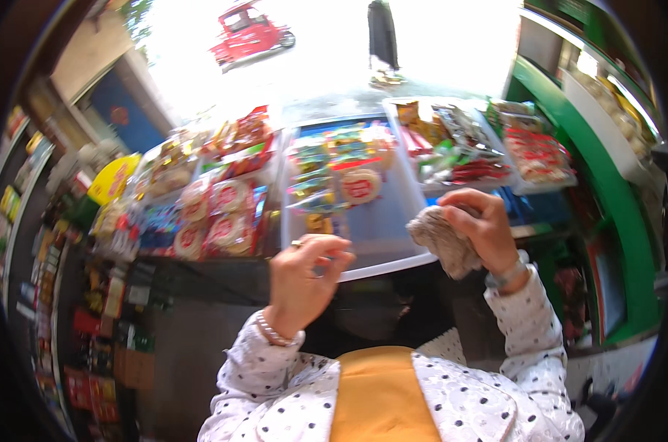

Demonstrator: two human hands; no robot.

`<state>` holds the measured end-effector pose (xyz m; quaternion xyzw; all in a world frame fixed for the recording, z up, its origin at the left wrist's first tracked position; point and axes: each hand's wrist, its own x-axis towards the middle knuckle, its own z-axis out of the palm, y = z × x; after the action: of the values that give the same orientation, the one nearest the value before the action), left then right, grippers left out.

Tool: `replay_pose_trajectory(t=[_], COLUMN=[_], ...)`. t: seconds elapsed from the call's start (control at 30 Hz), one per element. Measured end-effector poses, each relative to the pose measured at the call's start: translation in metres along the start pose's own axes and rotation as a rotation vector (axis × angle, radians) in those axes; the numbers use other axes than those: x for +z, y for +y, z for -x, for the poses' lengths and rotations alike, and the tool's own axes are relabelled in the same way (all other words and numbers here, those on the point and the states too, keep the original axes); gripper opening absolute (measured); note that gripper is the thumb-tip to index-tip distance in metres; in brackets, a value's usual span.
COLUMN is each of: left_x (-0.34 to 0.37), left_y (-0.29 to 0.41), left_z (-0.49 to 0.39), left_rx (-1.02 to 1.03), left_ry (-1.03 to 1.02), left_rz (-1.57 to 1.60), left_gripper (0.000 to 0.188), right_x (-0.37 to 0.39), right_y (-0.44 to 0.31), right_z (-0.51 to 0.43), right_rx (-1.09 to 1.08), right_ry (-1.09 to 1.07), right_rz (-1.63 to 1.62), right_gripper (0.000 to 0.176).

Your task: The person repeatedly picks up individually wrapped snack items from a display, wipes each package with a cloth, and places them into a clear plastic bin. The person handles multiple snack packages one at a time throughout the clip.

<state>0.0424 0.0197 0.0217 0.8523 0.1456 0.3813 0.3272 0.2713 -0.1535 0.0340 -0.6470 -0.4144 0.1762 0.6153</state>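
My right hand (475, 229) grips a crumpled greyish-brown cloth (444, 240) beside the right front corner of a white plastic tray (386, 265). Over the tray's left front part is my left hand (312, 276), its fingers curled and thumb near the fingertips; whether it holds anything small does not show. Inside the tray lie several small shiny packets (309, 177) in rows and a round wrapped item (360, 186) with red print. The near right part of the tray shows its bare bottom.
Trays of packaged snacks (461, 146) stand on the right, and more wrapped snacks (229, 215) on the left. Stocked shelves (41, 265) line the left side. A green cabinet (615, 210) bounds the right. Outside are a red three-wheeled vehicle (248, 33) and a dark upright shape (382, 36).
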Motion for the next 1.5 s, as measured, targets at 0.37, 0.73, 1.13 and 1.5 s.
replay_pose_trajectory(t=[0.37, 0.73, 1.13, 1.5], left_x=[0.026, 0.022, -0.091, -0.256], left_y=[0.015, 0.008, -0.069, -0.326], left_z=[0.037, 0.037, 0.013, -0.042], left_rx=[-0.423, -0.339, -0.1, -0.797], left_ry=[-0.111, 0.02, 0.299, 0.419], left_rz=[1.121, 1.054, 0.056, -0.643], left_gripper=[0.051, 0.031, 0.025, 0.061], right_x=[0.084, 0.101, 0.087, 0.088], right_y=[-0.012, -0.019, 0.023, 0.035], right_z=[0.035, 0.058, 0.052, 0.036], right_rx=[-0.241, -0.732, -0.356, -0.178], right_ry=[-0.192, -0.049, 0.036, 0.094], right_rz=[-0.205, 0.566, 0.238, -0.005], right_gripper=[0.028, 0.059, 0.03, 0.028])
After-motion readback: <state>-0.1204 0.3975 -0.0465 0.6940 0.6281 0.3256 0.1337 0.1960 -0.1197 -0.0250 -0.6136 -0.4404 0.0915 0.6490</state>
